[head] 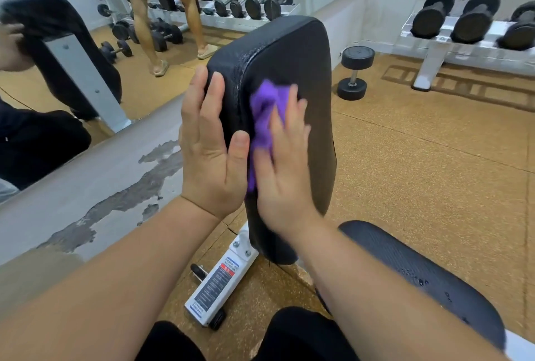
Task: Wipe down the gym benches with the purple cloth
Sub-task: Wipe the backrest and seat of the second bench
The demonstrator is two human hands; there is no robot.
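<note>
Purple cloth (262, 117) under right hand (285, 175), against backrest (307, 71)

Open cork floor (419, 158) right of the upright backrest pad (312, 71). Hemmed at left by the mirror ledge (86, 187); beyond, an upended dumbbell (354, 74) and rack (431, 62).

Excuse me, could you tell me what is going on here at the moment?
A person is wiping down a bench. The right hand presses the purple cloth flat against the front of the raised backrest, about halfway up. The left hand lies flat on the backrest's left edge, apparently steadying it. The seat at lower right shows a few droplets. A dumbbell stands on the floor beyond.
</note>
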